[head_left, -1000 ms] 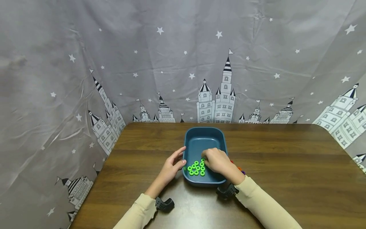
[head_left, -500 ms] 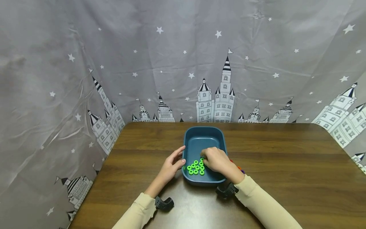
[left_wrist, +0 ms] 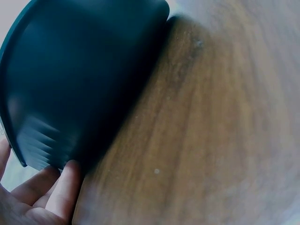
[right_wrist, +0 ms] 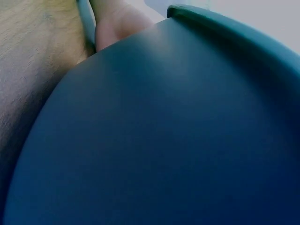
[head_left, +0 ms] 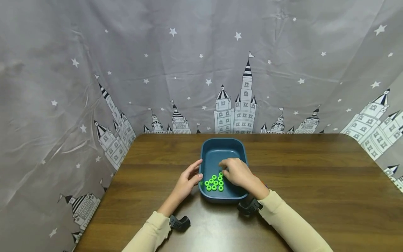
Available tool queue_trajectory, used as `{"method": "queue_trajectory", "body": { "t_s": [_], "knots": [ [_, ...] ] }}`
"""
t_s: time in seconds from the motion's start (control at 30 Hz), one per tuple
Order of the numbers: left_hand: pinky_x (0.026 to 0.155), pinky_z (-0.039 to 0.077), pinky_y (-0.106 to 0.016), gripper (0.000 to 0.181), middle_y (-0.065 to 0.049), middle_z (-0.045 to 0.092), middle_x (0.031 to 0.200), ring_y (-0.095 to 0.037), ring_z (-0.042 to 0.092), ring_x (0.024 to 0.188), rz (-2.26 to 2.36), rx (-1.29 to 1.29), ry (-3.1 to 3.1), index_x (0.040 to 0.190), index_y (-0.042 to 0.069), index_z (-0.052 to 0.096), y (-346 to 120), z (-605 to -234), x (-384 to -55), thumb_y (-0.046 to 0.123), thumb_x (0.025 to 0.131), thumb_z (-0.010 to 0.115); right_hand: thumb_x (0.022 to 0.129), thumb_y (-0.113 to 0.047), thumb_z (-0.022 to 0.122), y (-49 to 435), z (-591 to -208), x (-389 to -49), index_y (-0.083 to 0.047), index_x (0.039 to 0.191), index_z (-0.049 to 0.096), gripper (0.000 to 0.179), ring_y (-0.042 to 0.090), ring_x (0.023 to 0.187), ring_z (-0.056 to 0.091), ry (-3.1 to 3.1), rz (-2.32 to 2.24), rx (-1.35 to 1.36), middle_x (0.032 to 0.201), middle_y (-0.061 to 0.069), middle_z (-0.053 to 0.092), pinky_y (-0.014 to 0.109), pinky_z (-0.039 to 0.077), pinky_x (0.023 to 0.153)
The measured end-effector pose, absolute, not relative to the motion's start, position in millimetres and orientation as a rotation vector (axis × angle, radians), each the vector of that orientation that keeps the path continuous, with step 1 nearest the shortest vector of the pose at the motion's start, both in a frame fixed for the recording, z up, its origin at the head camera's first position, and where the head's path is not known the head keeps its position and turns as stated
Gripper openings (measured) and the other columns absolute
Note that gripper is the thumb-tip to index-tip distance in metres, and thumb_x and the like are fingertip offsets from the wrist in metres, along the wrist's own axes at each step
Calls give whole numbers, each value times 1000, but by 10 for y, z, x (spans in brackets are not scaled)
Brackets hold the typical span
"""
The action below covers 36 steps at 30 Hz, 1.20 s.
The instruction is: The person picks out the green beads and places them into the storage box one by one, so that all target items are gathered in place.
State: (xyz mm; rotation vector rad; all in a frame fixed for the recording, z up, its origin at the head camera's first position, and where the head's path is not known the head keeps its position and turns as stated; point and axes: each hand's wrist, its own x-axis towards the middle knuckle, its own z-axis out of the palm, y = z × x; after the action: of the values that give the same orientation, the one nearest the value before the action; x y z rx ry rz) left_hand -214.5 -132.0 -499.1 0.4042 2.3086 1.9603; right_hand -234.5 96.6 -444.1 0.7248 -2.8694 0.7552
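A dark blue rectangular tray (head_left: pixel 223 154) stands on the wooden table. Several small bright green rings (head_left: pixel 214 183) lie in its near left part, grouped close together. My left hand (head_left: pixel 185 182) rests against the tray's left side with relaxed fingers; in the left wrist view its fingertips (left_wrist: pixel 70 171) touch the outer wall. Over the inside of the tray is my right hand (head_left: pixel 237 172), its thumb and index finger apart, just above the farthest green ring (head_left: pixel 221 174). In the right wrist view the tray wall (right_wrist: pixel 154 126) hides the right fingers.
Small coloured pieces, mostly hidden by the right forearm, lie on the table just right of the tray. The wooden table (head_left: pixel 315 175) stretches to both sides. A grey curtain (head_left: pixel 189 70) printed with castles and stars hangs behind it.
My right thumb and index finger have parted and lifted slightly off the farthest green ring. The left hand keeps its place at the tray. The head view has shifted a little.
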Motion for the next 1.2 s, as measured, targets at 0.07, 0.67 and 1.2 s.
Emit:
{"method": "queue_trajectory", "body": {
  "t_s": [0.07, 0.67, 1.2],
  "knots": [
    [91, 60, -37, 55, -29, 52, 148, -44, 57, 129, 1965, 394, 2306, 154, 8, 43, -1314, -4982, -2152, 7, 101, 57, 87, 0, 68, 973, -4434, -2355, -3, 107, 78, 23, 22, 88, 73, -2848, 776, 723, 95, 8, 78, 39, 59, 72],
    [94, 60, -42, 56, -29, 52, 148, -44, 57, 129, 1985, 414, 2265, 155, 6, 42, -1253, -5003, -2166, 7, 101, 57, 88, -1, 68, 1056, -4456, -2358, -3, 108, 78, 22, 19, 85, 71, -2826, 802, 716, 92, 6, 77, 37, 58, 74],
    [94, 60, -40, 56, -31, 49, 150, -45, 55, 132, 2016, 393, 2249, 155, 6, 41, -1262, -4985, -2164, 7, 101, 55, 91, -4, 70, 1128, -4424, -2384, 0, 110, 76, 20, 14, 77, 67, -2585, 1153, 772, 100, 13, 78, 24, 55, 67]
  ]
}}
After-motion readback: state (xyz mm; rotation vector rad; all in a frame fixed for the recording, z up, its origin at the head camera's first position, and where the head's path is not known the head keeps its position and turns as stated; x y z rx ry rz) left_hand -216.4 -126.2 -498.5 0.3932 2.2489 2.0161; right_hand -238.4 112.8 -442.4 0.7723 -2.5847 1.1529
